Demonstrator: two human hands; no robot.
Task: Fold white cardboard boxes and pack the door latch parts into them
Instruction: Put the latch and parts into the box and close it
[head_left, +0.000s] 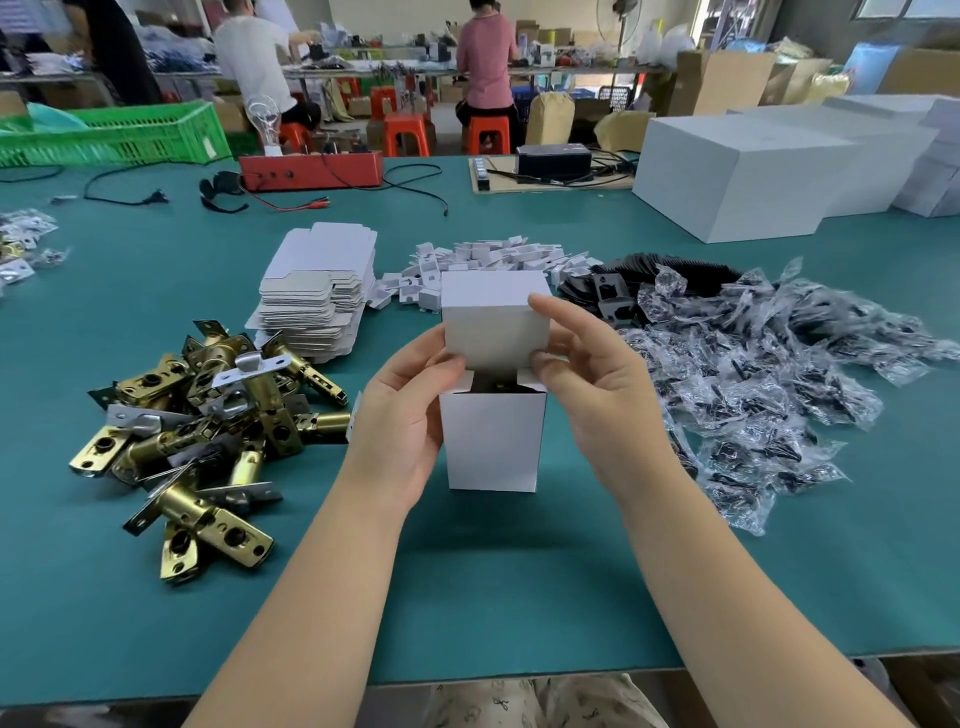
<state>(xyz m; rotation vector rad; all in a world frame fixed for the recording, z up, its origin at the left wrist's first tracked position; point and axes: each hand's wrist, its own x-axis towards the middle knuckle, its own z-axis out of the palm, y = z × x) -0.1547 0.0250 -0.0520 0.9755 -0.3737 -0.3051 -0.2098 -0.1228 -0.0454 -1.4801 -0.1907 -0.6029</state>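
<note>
A small white cardboard box (492, 441) stands upright in the middle of the green table (493, 597). Its top lid flap (496, 322) is raised and dark parts show inside the opening. My left hand (410, 415) grips the box's left side, thumb at the lid's lower left corner. My right hand (597, 384) pinches the lid's right edge, forefinger over its top corner. Brass door latches (208, 426) lie heaped on the left. Behind them is a stack of flat white box blanks (317, 291).
Small white card inserts (483, 265) lie behind the box. Black plates (670, 275) and clear bags of screws (769, 384) spread to the right. Large white cartons (737, 171) stand at the back right, a red device (311, 169) and cables at the back. People sit at benches beyond.
</note>
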